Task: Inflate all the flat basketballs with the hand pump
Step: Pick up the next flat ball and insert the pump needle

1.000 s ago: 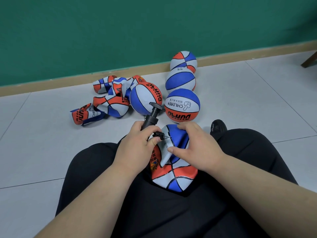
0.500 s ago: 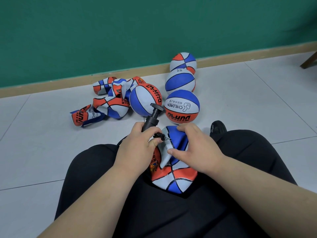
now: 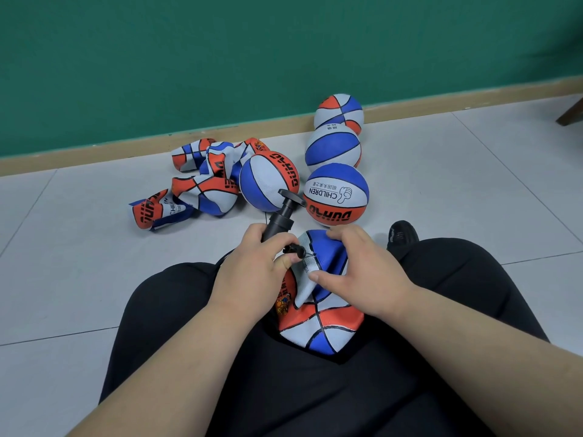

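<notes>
A flat red, white and blue basketball [image 3: 318, 323] lies folded in my lap. My left hand [image 3: 252, 269] grips the body of the black hand pump [image 3: 279, 220], whose T-handle points up and away from me. The pump's needle end sits at the ball's white panel by my left thumb. My right hand [image 3: 356, 266] holds the top of the flat ball, thumb pressing the white panel. Several inflated balls [image 3: 336, 193] stand on the floor ahead. A heap of flat balls [image 3: 202, 184] lies to their left.
I sit on a grey tiled floor [image 3: 457, 184] with my black-trousered legs spread and a black shoe [image 3: 402, 236] showing at right. A green wall with a wooden skirting board [image 3: 441, 100] runs behind the balls. A dark furniture leg [image 3: 571, 113] pokes in at far right.
Both hands keep their hold on the pump and the flat ball. The view has shifted very slightly; nothing else has visibly moved.
</notes>
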